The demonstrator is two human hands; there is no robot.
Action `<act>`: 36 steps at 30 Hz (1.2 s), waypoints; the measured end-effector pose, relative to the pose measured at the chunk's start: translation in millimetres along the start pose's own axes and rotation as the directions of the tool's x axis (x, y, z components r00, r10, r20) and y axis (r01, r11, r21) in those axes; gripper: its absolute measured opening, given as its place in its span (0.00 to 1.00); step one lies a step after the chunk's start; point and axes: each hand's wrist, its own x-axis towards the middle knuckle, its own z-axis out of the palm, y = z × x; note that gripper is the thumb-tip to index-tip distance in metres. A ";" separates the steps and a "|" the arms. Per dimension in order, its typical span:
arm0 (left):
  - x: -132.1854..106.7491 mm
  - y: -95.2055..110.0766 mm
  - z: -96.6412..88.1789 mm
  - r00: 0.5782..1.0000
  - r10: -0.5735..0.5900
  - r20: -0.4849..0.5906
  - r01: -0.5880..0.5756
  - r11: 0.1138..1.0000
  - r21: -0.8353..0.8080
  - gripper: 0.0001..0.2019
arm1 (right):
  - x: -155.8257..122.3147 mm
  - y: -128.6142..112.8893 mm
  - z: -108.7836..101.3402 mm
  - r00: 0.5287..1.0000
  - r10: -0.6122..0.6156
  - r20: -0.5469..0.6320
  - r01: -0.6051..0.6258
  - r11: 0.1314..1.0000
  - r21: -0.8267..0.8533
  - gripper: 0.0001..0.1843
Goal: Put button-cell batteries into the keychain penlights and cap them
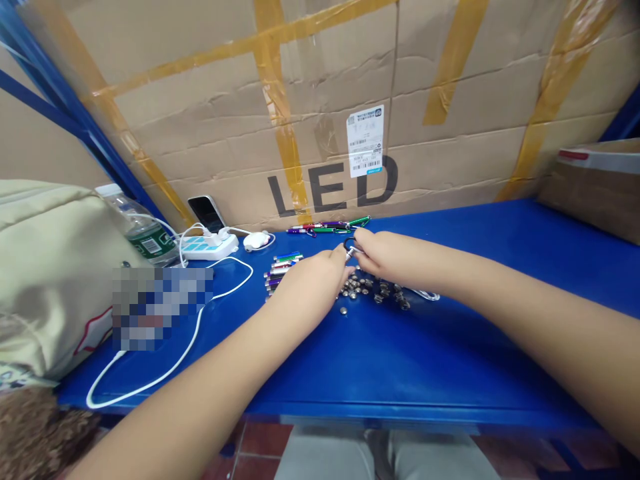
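Observation:
Both my hands meet over the middle of a blue shelf [450, 347]. My right hand [385, 257] pinches a small silver keychain flashlight [352, 251] with a dark ring at its end. My left hand [313, 277] is closed beside it, fingertips touching the same small piece. Under the hands lies a heap of several small silver button cells [373, 290]. A row of coloured mini flashlights [280, 270] lies left of my left hand, and more of them [330, 227] lie further back by the carton.
A big taped cardboard carton marked LED [350, 120] stands behind the shelf. At the left are a power strip [207, 247] with white cables [165, 373], a phone [207, 213], a plastic bottle [145, 233] and a beige bag [50, 267]. Another box [595, 187] sits at the right.

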 end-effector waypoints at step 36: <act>-5.2 -17.3 -11.5 0.977 0.173 -0.127 -0.183 0.980 -0.072 0.13 | -12.8 12.9 -39.5 0.908 0.038 0.418 -0.212 0.901 0.378 0.24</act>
